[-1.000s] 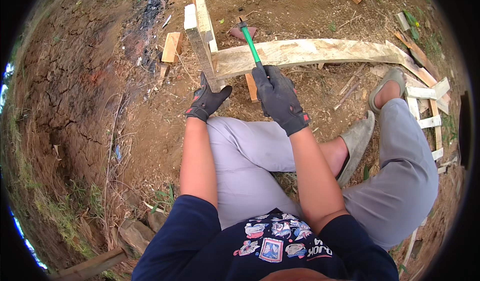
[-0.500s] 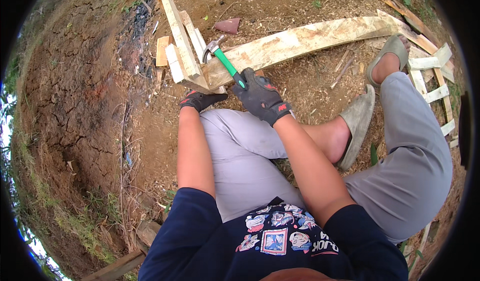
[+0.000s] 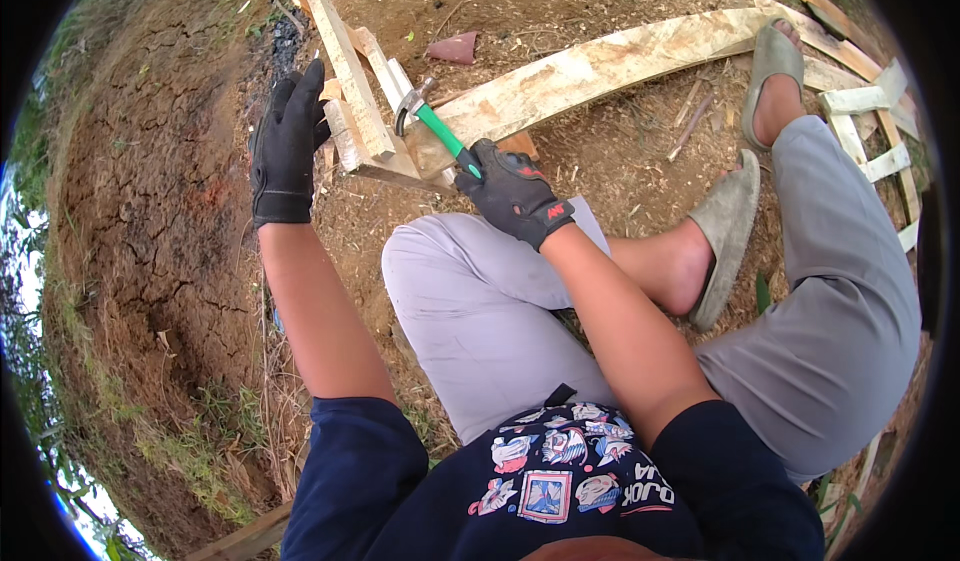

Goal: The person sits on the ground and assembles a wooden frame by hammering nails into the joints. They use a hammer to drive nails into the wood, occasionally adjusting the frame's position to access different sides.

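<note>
My right hand (image 3: 512, 189), in a black glove with red marks, is wrapped round the grip of a claw hammer (image 3: 438, 128) with a green handle. Its metal head lies over the near end of a long pale wooden board (image 3: 610, 66), beside several joined wood pieces. One of these is a narrow wooden strip (image 3: 350, 73) that runs away from me. Left of that strip, my gloved left hand (image 3: 284, 151) is raised with its fingers stretched out, holding nothing. It is close to a short wood block (image 3: 345, 139), but whether they touch is unclear.
Brown soil with wood shavings surrounds the boards. A reddish flat fragment (image 3: 453, 48) lies beyond the hammer. At the right is a slatted wooden frame (image 3: 888, 164), near my sandalled feet. Cracked earth (image 3: 130, 191) slopes along the left. My bent knee (image 3: 430, 251) is close to the board's near end.
My left hand has left the near underside of the joined wood, moving left and away from me, and its fingers are now stretched out. My right hand keeps the hammer in nearly the same place.
</note>
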